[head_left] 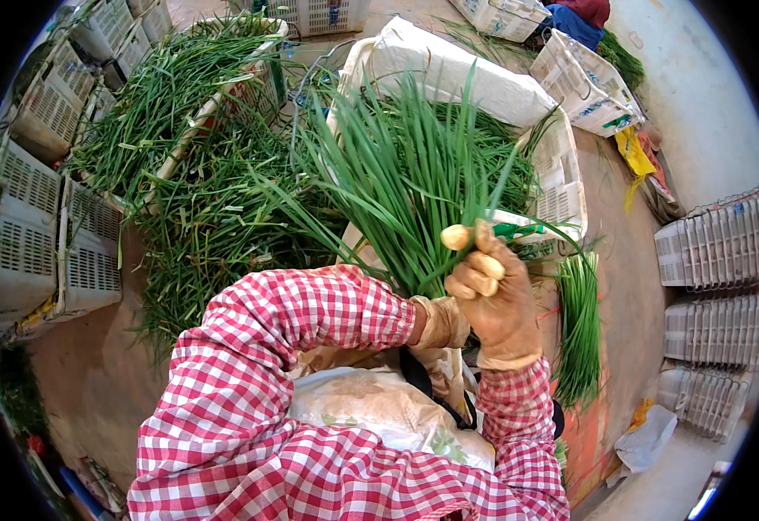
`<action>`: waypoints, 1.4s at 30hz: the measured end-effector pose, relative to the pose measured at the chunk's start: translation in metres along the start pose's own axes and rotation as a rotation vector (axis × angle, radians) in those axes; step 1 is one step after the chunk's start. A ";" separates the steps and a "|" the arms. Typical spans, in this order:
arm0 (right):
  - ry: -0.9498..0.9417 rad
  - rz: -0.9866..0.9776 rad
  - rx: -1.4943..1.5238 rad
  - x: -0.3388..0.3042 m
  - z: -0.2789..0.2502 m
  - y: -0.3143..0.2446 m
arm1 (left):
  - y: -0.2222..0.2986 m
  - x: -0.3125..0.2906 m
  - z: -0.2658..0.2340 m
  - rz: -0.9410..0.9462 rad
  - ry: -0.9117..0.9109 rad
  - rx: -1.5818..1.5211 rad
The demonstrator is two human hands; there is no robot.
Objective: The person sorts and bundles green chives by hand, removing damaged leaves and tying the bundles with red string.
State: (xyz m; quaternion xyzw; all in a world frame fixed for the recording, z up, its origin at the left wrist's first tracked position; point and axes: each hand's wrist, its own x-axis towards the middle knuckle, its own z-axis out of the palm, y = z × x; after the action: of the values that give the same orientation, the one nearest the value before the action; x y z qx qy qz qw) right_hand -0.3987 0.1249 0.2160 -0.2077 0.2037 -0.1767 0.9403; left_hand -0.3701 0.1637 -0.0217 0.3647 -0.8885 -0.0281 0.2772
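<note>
A thick bunch of long green chives (pixel 405 187) fans up and to the left from above my lap. My gloved left hand (pixel 441 322) closes around its lower end; most of its fingers are hidden behind my right hand. My right hand (pixel 499 304), in a tan, stained glove, is closed in front of the bunch, its fingers curled and the thumb side up. A thin green leaf (pixel 504 178) rises from between its fingertips. Just behind the right hand is a strip of shiny green material (pixel 517 230), partly covered.
A white crate (pixel 562 187) with a white liner and more chives stands ahead. Loose chives (pixel 223 234) heap at left beside a filled crate (pixel 190 143). A neat bundle (pixel 578 326) lies at right. Stacked crates (pixel 20 230) line the left; more crates (pixel 716 239) stand at the right wall.
</note>
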 end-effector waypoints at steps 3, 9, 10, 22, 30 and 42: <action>-0.172 -0.200 -0.091 -0.036 0.021 -0.030 | 0.012 0.017 -0.048 0.023 -0.207 0.172; -0.265 -0.558 -0.120 -0.123 -0.041 -0.095 | 0.017 0.031 -0.114 0.051 -0.224 0.279; -0.079 -0.774 -0.529 -0.137 -0.072 -0.092 | 0.018 0.043 -0.130 0.078 -0.239 0.260; 0.887 -0.401 -1.132 -0.137 -0.169 -0.067 | -0.085 -0.002 -0.442 0.018 0.801 -0.975; 0.530 -1.094 -0.930 -0.120 -0.028 -0.101 | -0.036 0.094 -0.420 -0.051 0.737 -0.894; 0.247 -1.219 -1.517 -0.029 -0.012 -0.048 | 0.054 0.168 -0.313 -0.190 0.741 -0.633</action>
State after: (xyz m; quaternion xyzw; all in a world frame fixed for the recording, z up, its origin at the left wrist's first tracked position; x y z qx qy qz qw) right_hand -0.4409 0.0925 0.2377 -0.8064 0.2180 -0.4747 0.2771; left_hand -0.3410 0.1396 0.3352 0.3273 -0.6410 -0.1902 0.6677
